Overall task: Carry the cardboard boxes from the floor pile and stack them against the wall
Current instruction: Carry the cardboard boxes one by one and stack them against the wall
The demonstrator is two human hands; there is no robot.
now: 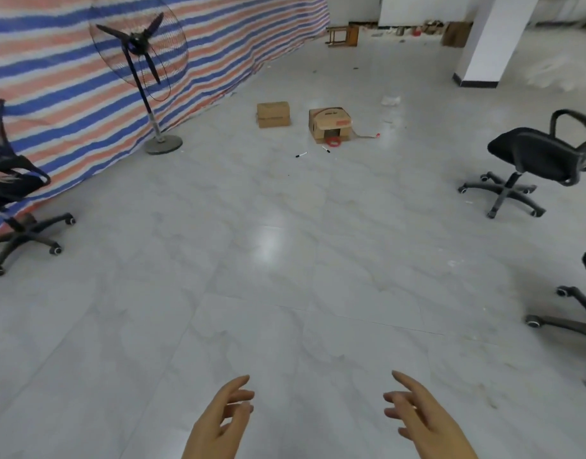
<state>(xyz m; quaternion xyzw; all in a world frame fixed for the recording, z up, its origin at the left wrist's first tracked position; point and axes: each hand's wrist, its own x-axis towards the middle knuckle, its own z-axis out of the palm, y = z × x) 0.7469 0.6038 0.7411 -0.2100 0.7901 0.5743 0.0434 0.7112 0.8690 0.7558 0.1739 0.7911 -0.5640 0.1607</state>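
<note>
Left hand [218,422] and right hand [424,422] hover with fingers spread, holding nothing, over pale glossy floor tiles [285,260]; two cardboard boxes [273,114] sit at twelve o'clock, striped tarp [69,77] at ten.

Two cardboard boxes sit on the pale tiled floor, far ahead of both hands and out of their reach. The closed box [273,114] lies forward and slightly left of the gap between the hands; it is plain brown, low and wide, flaps shut, with a seam or band running across its front. The open-fronted box [331,124] stands just to its right, apart from it, roughly straight ahead of the right hand. It is brown with a red label and dark printing, and a rectangular hole in its front face shows a dark interior.
</note>
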